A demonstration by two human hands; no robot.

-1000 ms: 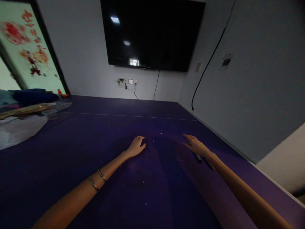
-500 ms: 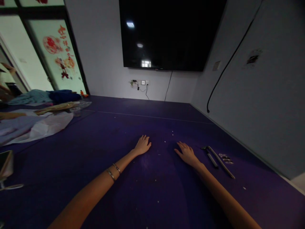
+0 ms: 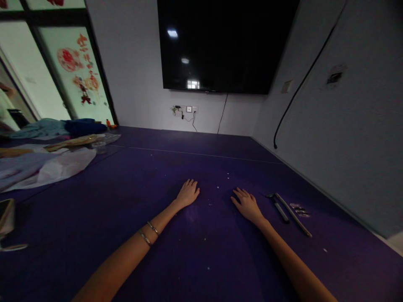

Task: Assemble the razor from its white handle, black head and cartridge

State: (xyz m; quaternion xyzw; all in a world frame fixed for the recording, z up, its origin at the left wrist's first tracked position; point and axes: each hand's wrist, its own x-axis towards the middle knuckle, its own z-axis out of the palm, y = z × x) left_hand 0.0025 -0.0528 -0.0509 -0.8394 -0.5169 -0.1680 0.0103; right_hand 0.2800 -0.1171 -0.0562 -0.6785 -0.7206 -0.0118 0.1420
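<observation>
Palm down on the purple tabletop (image 3: 151, 260) rests my left hand (image 3: 188, 193), its fingers stretched out and nothing in them. Two metal bracelets (image 3: 149, 234) circle that forearm. My right hand (image 3: 247, 203) also lies flat on the surface with its fingers spread, holding nothing. Small white specks (image 3: 218, 187) dot the table between the hands. Just right of my right hand are a dark-handled tool (image 3: 281, 213), perhaps a knife or scraper, and a long thin curved strip (image 3: 295, 217); neither is touched.
Fabric and a white plastic sheet (image 3: 67, 165) lie at the left, with a blue cloth (image 3: 85, 127) behind. A phone-like device (image 3: 6, 216) sits at the left edge. Beyond the table hangs a television (image 3: 226, 46); a black cable (image 3: 302, 84) runs down the right wall.
Both hands stay flat in almost the same place. The forearms and the view shift very slightly.
</observation>
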